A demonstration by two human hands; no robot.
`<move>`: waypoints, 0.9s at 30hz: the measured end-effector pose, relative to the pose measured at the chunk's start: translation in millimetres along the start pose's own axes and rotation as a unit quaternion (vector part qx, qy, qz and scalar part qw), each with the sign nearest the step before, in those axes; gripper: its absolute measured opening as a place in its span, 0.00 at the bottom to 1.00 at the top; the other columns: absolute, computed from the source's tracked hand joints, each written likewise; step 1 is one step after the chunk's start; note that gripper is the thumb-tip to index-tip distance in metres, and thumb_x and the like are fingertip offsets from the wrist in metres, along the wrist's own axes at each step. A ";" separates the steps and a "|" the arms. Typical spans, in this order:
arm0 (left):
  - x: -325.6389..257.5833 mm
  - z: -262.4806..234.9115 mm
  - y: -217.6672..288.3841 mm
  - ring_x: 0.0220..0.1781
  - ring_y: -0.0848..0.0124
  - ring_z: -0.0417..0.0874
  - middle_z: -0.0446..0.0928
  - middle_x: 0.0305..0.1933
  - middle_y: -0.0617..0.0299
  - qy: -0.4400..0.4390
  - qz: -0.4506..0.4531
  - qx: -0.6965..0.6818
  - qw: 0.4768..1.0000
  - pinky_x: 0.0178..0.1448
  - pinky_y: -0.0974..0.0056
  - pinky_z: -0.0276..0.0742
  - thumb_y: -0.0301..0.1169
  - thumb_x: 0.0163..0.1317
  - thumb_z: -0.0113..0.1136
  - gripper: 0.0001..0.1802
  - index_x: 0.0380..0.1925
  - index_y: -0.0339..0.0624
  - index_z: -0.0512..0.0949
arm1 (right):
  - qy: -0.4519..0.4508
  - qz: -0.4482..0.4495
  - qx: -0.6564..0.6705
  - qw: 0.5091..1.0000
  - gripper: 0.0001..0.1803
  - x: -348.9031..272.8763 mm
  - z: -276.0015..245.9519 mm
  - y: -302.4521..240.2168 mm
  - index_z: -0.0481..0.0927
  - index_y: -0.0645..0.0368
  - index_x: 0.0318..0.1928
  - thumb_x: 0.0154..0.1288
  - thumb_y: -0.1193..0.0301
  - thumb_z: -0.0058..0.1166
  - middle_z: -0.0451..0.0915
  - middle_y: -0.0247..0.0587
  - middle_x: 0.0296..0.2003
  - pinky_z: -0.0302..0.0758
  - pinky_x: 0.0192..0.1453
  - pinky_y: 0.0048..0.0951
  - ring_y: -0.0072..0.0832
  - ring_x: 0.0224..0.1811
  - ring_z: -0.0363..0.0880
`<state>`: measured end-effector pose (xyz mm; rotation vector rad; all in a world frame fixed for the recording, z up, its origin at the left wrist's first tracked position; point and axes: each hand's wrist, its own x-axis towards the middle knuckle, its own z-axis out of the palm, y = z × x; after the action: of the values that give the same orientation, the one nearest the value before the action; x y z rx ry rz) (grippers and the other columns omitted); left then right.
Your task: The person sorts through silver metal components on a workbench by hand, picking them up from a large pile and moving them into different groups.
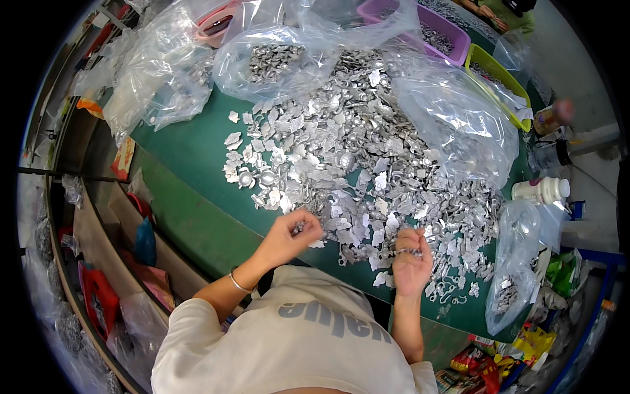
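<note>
Head view — surface: a green table runs diagonally from upper left to lower right, its near edge bent by the lens.
Heap: a wide pile of small silvery metal pieces covers most of the table, thinning to loose scraps toward the near edge.
Left hand: fingers curled inward, tips pinched on a small silvery piece at the near edge of the heap; a thin bracelet circles the wrist.
Right hand: loosely curled, palm up, fingertips closed on a small cluster of metal bits, just at the heap's near edge.
Bags: clear plastic bags lie around the pile — one large bag on the right, one with pieces inside at the far side, a smaller one hanging off the right end.
Trays: a purple bin and a yellow-green bin stand at the far right corner.
Bottles: a white bottle lies beside the right end of the table.
Room: shelving with red and blue items sits under the left of the table.
Cut off: another person's hand shows only at the top rim.
Hard to make out: the shape of the single pieces in either hand; the bin contents, veiled by plastic.
</note>
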<state>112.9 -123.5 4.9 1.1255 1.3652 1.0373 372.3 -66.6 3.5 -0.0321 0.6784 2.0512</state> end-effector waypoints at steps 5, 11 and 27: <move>-10.8 14.6 7.5 0.26 0.63 0.73 0.68 0.30 0.59 0.032 0.106 0.332 0.937 0.29 0.64 0.69 0.24 0.48 0.65 0.15 0.38 0.43 0.76 | -0.117 0.104 0.065 0.986 0.15 -0.5 -1.7 7.4 0.69 0.60 0.46 0.72 0.64 0.34 0.61 0.35 0.34 0.63 0.26 0.22 0.23 0.32 0.62; -7.7 20.4 11.1 0.27 0.58 0.73 0.68 0.31 0.55 0.027 0.079 0.303 0.949 0.31 0.59 0.70 0.23 0.49 0.63 0.15 0.39 0.41 0.75 | -0.045 0.067 -0.100 0.992 0.13 -1.1 -17.0 15.5 0.72 0.57 0.46 0.70 0.64 0.39 0.62 0.32 0.31 0.57 0.29 0.24 0.23 0.29 0.58; 24.3 67.2 3.3 0.39 0.68 0.78 0.77 0.38 0.57 -0.263 -0.325 -0.498 0.760 0.37 0.68 0.73 0.44 0.68 0.42 0.19 0.37 0.41 0.76 | -0.116 -0.086 -0.847 0.511 0.12 -5.9 17.6 53.5 0.74 0.61 0.45 0.64 0.77 0.38 0.74 0.38 0.33 0.70 0.36 0.27 0.30 0.32 0.74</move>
<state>179.7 -98.6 -2.3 0.0552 0.4800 0.6576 337.2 -84.4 44.3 -0.8668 -1.6285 1.6281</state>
